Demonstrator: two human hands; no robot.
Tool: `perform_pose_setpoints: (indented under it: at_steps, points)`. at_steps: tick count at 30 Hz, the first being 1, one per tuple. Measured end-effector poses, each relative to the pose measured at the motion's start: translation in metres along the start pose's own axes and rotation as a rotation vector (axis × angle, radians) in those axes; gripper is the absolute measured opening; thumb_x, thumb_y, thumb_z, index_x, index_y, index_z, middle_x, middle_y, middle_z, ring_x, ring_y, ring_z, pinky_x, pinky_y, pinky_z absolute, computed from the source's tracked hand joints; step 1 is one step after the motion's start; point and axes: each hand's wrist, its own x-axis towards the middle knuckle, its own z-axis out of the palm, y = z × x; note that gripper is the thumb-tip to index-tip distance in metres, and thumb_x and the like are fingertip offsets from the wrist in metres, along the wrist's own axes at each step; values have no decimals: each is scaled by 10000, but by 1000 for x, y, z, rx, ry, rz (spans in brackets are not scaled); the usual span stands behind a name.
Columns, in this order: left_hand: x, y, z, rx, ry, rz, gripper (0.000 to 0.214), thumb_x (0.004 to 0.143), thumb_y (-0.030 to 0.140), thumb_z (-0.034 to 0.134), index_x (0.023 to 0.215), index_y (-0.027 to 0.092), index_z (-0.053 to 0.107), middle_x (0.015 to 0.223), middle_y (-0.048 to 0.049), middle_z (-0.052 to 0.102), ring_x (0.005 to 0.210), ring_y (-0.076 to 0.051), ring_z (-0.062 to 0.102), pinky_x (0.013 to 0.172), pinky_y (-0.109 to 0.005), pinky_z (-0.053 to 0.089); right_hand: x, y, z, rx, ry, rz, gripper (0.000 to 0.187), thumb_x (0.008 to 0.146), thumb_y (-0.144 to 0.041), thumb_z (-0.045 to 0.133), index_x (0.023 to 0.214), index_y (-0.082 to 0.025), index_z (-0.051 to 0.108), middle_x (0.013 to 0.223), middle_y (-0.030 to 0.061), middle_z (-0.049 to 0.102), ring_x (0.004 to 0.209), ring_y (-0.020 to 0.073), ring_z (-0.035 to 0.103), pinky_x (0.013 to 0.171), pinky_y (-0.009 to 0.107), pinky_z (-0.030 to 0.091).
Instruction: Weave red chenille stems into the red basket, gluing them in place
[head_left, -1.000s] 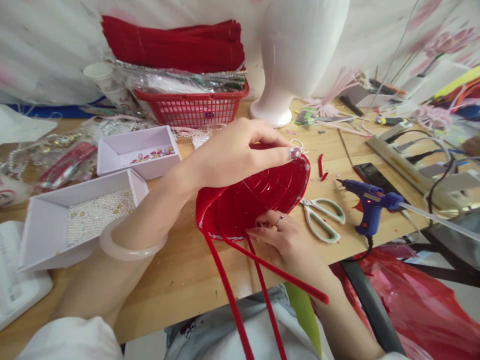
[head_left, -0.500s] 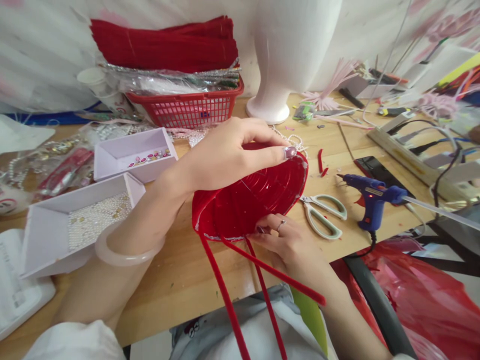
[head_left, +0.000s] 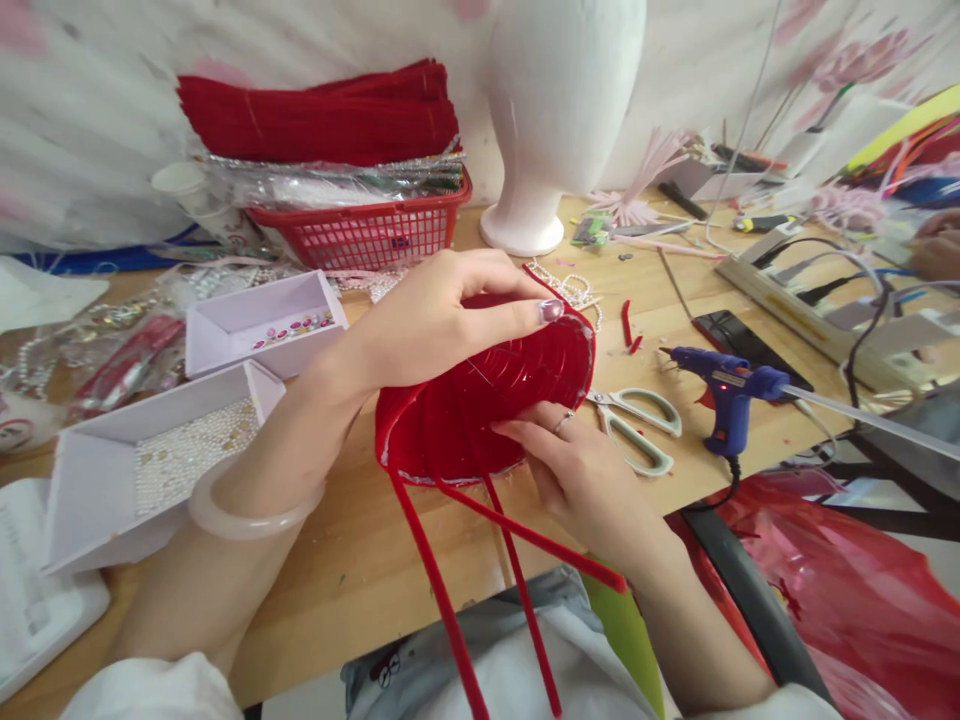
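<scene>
A red bowl-shaped piece made of fuzzy chenille stems is tilted so its hollow inside faces me, with a greyish line along its rim. Three red chenille stems hang from its near edge. My left hand is closed over the far rim, thumb inside and fingers behind it. At the near right rim, my right hand reaches in with fingers stretched over the inner wall, its thumb apart and lower. White-handled scissors lie just right of the piece, and beyond them a blue glue gun with a red light on.
Lilac trays of beads and gems stand left. Behind are a red basket with red stems and a white mannequin head. A power strip, phone and another person's hand are right.
My right hand has lifted from its pinch at the near rim, its fingers now stretched further into the bowl-shaped piece. My left hand keeps its hold. The whole view has shifted slightly.
</scene>
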Motion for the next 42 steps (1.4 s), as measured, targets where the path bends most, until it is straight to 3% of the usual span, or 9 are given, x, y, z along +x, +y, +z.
perform_pose_setpoints:
  at_steps: [5, 11, 17, 25, 29, 35, 42]
  points:
    - [0, 0, 0, 3, -6, 23, 178, 855, 239, 604, 931, 210, 762, 1018, 2, 744, 997, -183, 672, 910, -289, 517, 15, 2, 11, -137, -63, 74, 249, 931, -93, 487, 1047, -133, 704, 1045, 118, 684, 923, 233, 633, 793, 342, 499]
    - [1, -3, 1, 49, 3, 48, 183, 868, 257, 604, 954, 210, 758, 1016, 9, 750, 993, -165, 670, 911, -277, 511, 23, 5, 17, -175, -173, 136, 229, 941, -105, 507, 929, -154, 730, 958, 86, 695, 855, 208, 644, 765, 313, 478]
    - [2, -7, 1, 92, 0, 110, 203, 889, 294, 574, 909, 213, 759, 1018, 8, 741, 983, -169, 663, 901, -298, 500, 27, 6, 17, -185, -192, 159, 216, 935, -120, 514, 933, -158, 727, 988, 81, 700, 813, 195, 649, 713, 292, 474]
    - [2, -10, 3, 53, 12, 121, 207, 880, 273, 569, 849, 213, 764, 940, -8, 729, 926, -198, 666, 865, -341, 492, 26, 3, 17, -29, -138, 106, 354, 935, -85, 439, 1144, -188, 706, 1163, 102, 690, 1017, 213, 655, 881, 327, 519]
    - [1, -9, 1, 50, 2, 139, 210, 882, 259, 565, 904, 198, 765, 972, -13, 732, 916, -176, 659, 831, -297, 489, 33, 2, 17, -57, -154, 123, 467, 893, -48, 430, 1296, -184, 622, 1256, 137, 644, 1092, 242, 634, 925, 367, 515]
    - [1, -8, -6, -4, -15, 58, 213, 876, 277, 600, 993, 169, 743, 1012, -14, 742, 951, -154, 649, 876, -253, 490, 55, 0, 18, -269, -281, 156, 592, 850, -32, 419, 1424, -146, 507, 1110, 166, 666, 821, 226, 673, 710, 324, 513]
    - [1, -4, -6, -57, -47, 7, 199, 871, 257, 612, 1006, 186, 739, 1058, -16, 735, 1012, -159, 652, 922, -269, 477, 68, -4, 15, -326, -388, 217, 479, 864, -35, 417, 1285, -134, 625, 1124, 179, 676, 844, 225, 679, 659, 296, 474]
